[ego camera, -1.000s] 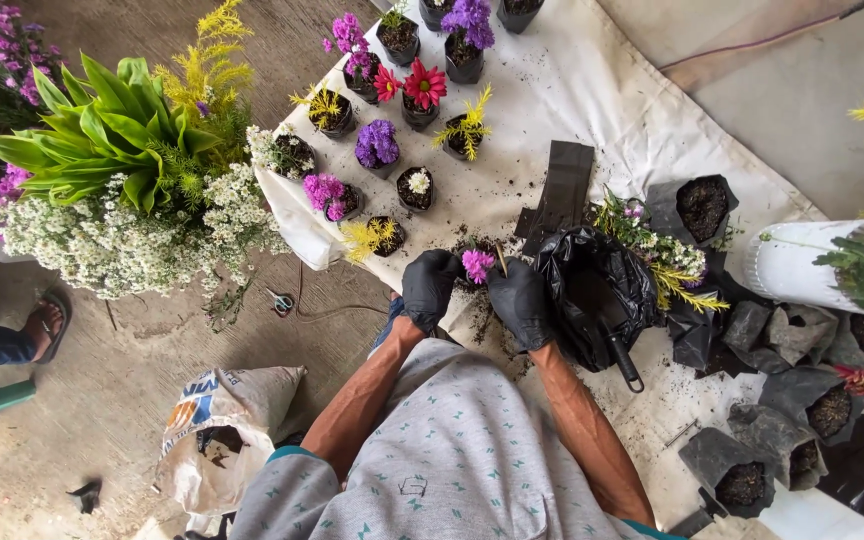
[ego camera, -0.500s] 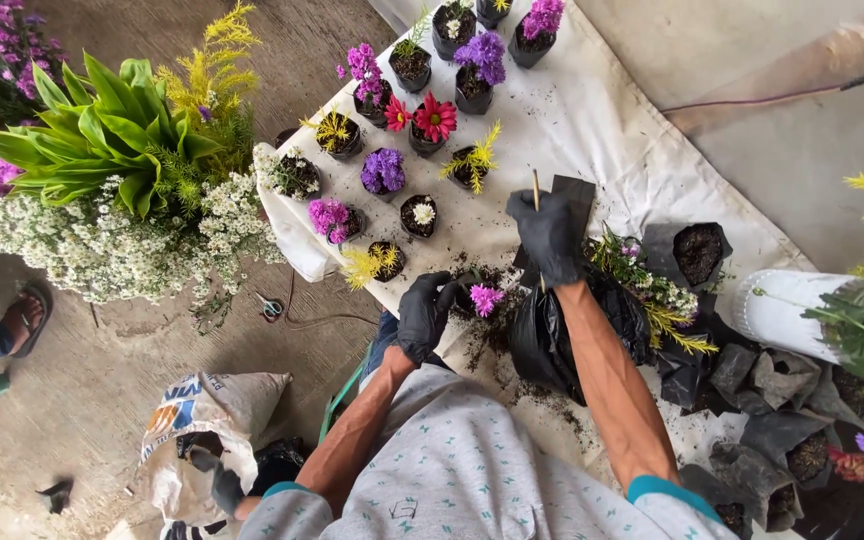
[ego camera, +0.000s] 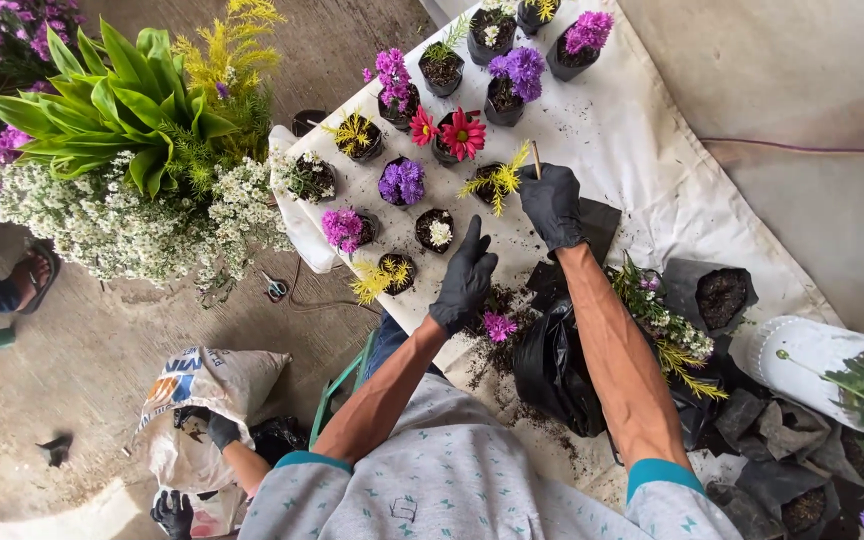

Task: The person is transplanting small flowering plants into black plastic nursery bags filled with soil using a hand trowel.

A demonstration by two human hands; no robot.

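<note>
Here the right hand point(ego camera: 553, 205) is pinching a thin stick point(ego camera: 536, 160) upright in closed fingers beside the yellow sprig point(ego camera: 498, 182), while the left hand point(ego camera: 465, 280), fingers spread, is hovering nearer the magenta flower point(ego camera: 498, 326).

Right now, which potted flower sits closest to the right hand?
The small pot with the yellow sprig, just left of the right hand; the red flowers are farther.

I see black gloves on both hands, left hand point(ego camera: 464, 280) and right hand point(ego camera: 553, 205). My forearms are bare; the short sleeves are pale grey, sprinkled with small marks, edged in teal cuffs.
</note>
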